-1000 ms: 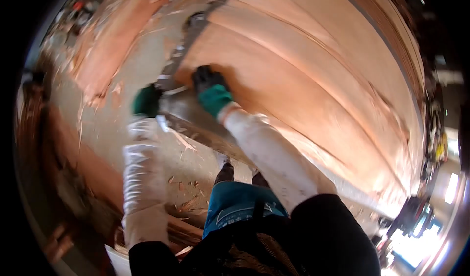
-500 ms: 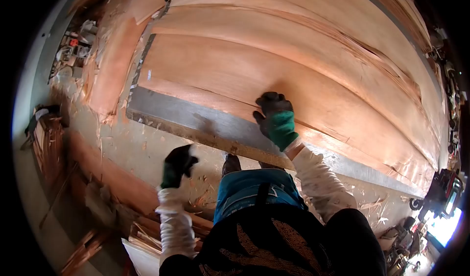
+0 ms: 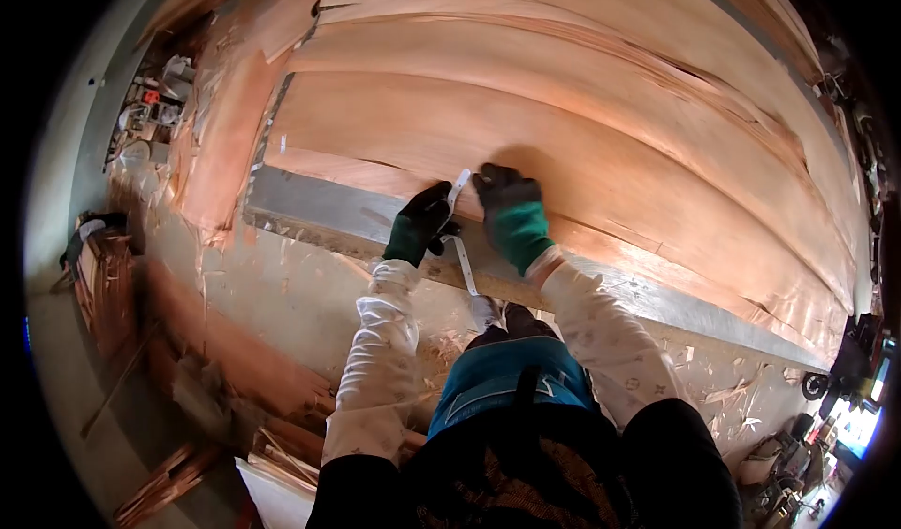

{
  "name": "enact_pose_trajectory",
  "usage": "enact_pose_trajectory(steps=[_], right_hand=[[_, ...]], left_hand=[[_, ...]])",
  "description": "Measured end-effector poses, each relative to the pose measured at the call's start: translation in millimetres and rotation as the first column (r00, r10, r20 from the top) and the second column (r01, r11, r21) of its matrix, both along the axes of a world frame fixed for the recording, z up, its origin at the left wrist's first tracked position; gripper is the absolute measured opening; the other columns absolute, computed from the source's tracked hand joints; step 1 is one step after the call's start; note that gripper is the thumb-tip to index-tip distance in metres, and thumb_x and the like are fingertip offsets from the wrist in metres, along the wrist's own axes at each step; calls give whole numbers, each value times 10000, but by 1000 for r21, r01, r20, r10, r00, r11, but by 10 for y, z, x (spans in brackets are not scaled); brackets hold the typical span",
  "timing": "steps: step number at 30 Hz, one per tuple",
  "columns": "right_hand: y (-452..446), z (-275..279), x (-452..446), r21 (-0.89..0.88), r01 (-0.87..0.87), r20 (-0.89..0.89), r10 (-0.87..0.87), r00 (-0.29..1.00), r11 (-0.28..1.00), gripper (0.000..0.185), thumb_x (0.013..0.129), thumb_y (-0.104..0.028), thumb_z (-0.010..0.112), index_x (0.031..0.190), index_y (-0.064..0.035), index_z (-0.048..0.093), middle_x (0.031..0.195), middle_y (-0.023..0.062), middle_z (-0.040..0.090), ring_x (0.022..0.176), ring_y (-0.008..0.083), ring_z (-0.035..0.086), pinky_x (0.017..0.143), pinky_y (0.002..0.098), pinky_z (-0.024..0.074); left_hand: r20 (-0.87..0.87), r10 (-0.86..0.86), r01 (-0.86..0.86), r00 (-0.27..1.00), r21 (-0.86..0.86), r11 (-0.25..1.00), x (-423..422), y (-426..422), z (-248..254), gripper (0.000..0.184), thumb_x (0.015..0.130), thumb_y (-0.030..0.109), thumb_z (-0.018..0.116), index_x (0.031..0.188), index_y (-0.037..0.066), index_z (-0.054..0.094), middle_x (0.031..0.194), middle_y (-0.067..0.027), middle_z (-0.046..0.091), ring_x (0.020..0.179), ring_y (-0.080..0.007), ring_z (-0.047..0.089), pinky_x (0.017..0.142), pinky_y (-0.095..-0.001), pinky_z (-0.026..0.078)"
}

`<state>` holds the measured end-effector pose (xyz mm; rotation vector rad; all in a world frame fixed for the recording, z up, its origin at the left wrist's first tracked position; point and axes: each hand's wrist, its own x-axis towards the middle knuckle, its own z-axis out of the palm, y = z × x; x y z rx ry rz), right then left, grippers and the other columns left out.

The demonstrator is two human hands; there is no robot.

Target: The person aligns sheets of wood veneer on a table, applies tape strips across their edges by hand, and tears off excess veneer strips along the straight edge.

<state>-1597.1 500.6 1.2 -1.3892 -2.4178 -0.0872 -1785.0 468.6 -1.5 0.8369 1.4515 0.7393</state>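
Note:
My left hand (image 3: 419,224), in a black and green work glove, is closed on a narrow white strip of tape (image 3: 464,264). One end of the strip rises above its fingers and the other hangs down past the table edge. My right hand (image 3: 511,212), gloved alike, is just right of the strip's upper end, fingers curled over the veneer. Whether its fingertips touch the strip is not plain. Beneath both hands lie thin wood veneer sheets (image 3: 404,116), with a long split near the front edge. A small white piece of tape (image 3: 283,143) sticks on the veneer's left part.
The grey table top (image 3: 324,198) shows along the front edge. More veneer (image 3: 225,144) lies beyond its left end. Scraps litter the floor (image 3: 272,294), and a stack of wood pieces (image 3: 101,276) stands at far left. Machinery (image 3: 849,369) is at the right.
My left hand has moved up and right from beside the table to its front edge, and the tape strip now shows in it. My right hand has shifted slightly left, nearer the left.

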Motion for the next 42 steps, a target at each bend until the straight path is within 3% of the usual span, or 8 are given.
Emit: enact_pose_trajectory(steps=[8, 10, 14, 18, 25, 37, 40, 42], right_hand=[[-127, -829, -478, -36, 5, 202, 2, 979, 999, 460, 915, -206, 464, 1337, -30, 513, 1419, 207, 474, 1296, 369, 459, 1012, 526, 399], [-87, -1078, -630, 51, 69, 145, -76, 986, 996, 445, 930, -180, 438, 1328, 5, 509, 1388, 248, 487, 1240, 394, 505, 973, 515, 428], [-121, -5, -166, -248, -114, 64, 133, 989, 962, 316, 886, -188, 492, 1138, -67, 641, 1259, 179, 591, 1166, 347, 522, 879, 455, 450], [-624, 117, 1214, 170, -167, -359, 219, 907, 971, 279, 853, -188, 531, 1087, -104, 658, 1181, 193, 627, 1086, 370, 583, 913, 511, 441], [-1091, 314, 4119, -260, 149, -213, -207, 955, 954, 240, 764, -210, 687, 998, -156, 696, 1045, 72, 637, 949, 301, 597, 745, 429, 482], [-1102, 28, 4266, -311, 200, -112, -245, 963, 929, 227, 792, -155, 620, 1000, -166, 708, 995, 61, 645, 925, 296, 604, 699, 432, 480], [-1286, -196, 4049, 141, 64, -32, -60, 998, 988, 329, 787, -233, 582, 1087, -131, 671, 1168, 75, 614, 1056, 270, 578, 758, 423, 486], [-1354, -440, 3940, 183, 64, -55, -55, 997, 981, 392, 757, -260, 598, 1108, -94, 650, 1249, 107, 571, 1140, 307, 539, 811, 443, 481]], left_hand=[[-460, -262, 327, 849, 66, 943, -559, -137, -62, 224, 958, 224, 511, 1044, 61, 639, 761, -64, 669, 586, -161, 629, 440, -296, 463], [-454, 27, -66, 891, -70, 995, -743, 35, 298, 231, 967, 283, 510, 908, 81, 605, 725, -59, 666, 531, -172, 596, 410, -302, 416], [-713, -103, 19, 693, -125, 992, -1148, -116, 559, 278, 966, 324, 489, 906, 80, 607, 746, -78, 698, 468, -195, 585, 358, -297, 411], [-379, -148, 38, 914, -283, 959, -664, -1136, 460, 341, 949, 351, 526, 1062, 48, 635, 724, -105, 697, 449, -198, 573, 347, -295, 432], [-221, -326, 231, 919, -368, 901, 2675, -1533, 737, 390, 936, 237, 607, 1291, 79, 576, 783, -91, 697, 524, -139, 615, 398, -252, 443], [38, -148, 152, 988, -139, 979, 4170, -998, 78, 412, 974, 155, 498, 1385, 129, 501, 760, -102, 688, 550, -168, 623, 362, -268, 410], [560, 122, -22, 820, -182, 983, 4044, -1014, -575, 441, 961, 137, 510, 1400, 126, 480, 783, -97, 685, 559, -162, 626, 368, -276, 421], [142, -122, 127, 982, -32, 991, 4131, -1130, -89, 512, 939, 152, 540, 1437, 111, 428, 896, -96, 684, 592, -179, 643, 414, -281, 464]])
